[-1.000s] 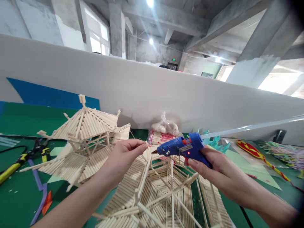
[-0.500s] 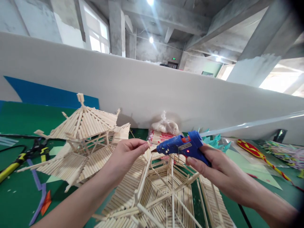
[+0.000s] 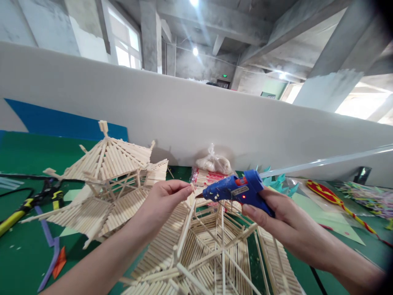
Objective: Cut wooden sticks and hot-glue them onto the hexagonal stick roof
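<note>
In my right hand (image 3: 285, 219) is a blue hot glue gun (image 3: 225, 189), its red light lit and a long clear glue stick (image 3: 322, 162) running out of its back. Its nozzle points left, close to the fingertips of my left hand (image 3: 166, 200). Those fingers are pinched on a small wooden stick (image 3: 193, 187), mostly hidden by them. Below both hands stands an open model frame (image 3: 223, 250) of pale wooden sticks, with slatted panels around it. Whether the nozzle touches the stick or the frame, I cannot tell.
A roofed stick pavilion (image 3: 107, 164) stands at left, beside yellow-black pliers (image 3: 18, 213) and purple strips (image 3: 49, 241). Behind the frame lie a tied plastic bag (image 3: 215, 164) and packed sticks. A red-yellow ornament (image 3: 325, 192) and coloured strips (image 3: 365, 196) are at right. A white partition (image 3: 184, 106) closes the back.
The glue gun and my right hand have shifted very slightly to the right. My left hand stays pinched in nearly the same place.
</note>
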`<action>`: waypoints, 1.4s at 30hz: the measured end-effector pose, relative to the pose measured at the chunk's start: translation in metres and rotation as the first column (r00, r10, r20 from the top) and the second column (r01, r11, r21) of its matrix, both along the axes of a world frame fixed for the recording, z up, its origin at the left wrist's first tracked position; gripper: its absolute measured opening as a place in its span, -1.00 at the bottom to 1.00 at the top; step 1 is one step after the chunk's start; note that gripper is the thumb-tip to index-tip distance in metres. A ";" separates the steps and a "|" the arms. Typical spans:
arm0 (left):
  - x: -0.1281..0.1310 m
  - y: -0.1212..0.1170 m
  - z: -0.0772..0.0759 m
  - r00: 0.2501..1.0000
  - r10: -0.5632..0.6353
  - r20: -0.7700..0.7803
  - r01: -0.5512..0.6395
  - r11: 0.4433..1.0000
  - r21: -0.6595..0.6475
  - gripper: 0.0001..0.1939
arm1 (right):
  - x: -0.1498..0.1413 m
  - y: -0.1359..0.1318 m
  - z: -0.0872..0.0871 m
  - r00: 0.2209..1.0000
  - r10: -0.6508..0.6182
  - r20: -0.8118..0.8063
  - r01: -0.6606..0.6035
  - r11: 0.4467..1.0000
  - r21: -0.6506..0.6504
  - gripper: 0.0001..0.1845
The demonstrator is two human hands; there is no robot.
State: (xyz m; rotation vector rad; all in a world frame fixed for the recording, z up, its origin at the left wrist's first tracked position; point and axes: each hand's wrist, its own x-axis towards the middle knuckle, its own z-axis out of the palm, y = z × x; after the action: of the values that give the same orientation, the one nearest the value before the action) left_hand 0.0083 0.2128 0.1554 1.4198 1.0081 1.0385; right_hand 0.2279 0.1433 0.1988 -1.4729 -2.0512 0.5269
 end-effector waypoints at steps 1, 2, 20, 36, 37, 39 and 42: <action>0.000 0.000 0.000 1.000 0.006 -0.001 -0.006 1.000 0.001 -0.87 | 0.000 0.000 0.000 1.000 0.002 0.002 -0.002 1.000 0.002 -0.77; 0.000 0.000 0.001 1.000 0.018 0.000 -0.018 1.000 0.001 -0.87 | 0.000 0.000 0.000 1.000 0.004 0.000 -0.004 1.000 0.006 -0.78; 0.000 0.000 0.000 0.998 -0.051 0.035 0.051 0.998 -0.020 -0.87 | 0.001 -0.001 0.001 1.000 -0.007 0.009 0.007 1.000 0.020 -0.77; -0.002 0.000 -0.002 0.995 -0.014 -0.102 0.023 0.996 0.083 -0.84 | 0.005 -0.003 -0.005 0.999 -0.044 0.025 0.046 0.997 -0.064 -0.67; -0.001 -0.001 -0.001 0.994 -0.014 -0.110 0.024 0.996 0.092 -0.84 | 0.006 -0.004 -0.005 0.998 -0.052 0.021 0.053 0.996 -0.066 -0.67; -0.001 -0.001 0.000 0.992 -0.023 -0.126 0.037 0.993 0.111 -0.84 | 0.007 -0.005 -0.004 0.998 -0.060 0.010 0.060 0.996 -0.067 -0.67; -0.002 -0.001 0.000 0.986 -0.017 -0.167 0.041 0.988 0.147 -0.84 | 0.007 -0.006 -0.002 0.998 -0.057 -0.020 0.055 0.996 -0.073 -0.68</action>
State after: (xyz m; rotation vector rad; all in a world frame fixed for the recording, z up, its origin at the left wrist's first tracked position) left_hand 0.0067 0.2123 0.1553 1.6613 1.0421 1.0048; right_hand 0.2351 0.1372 0.1972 -1.5552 -1.9869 0.5978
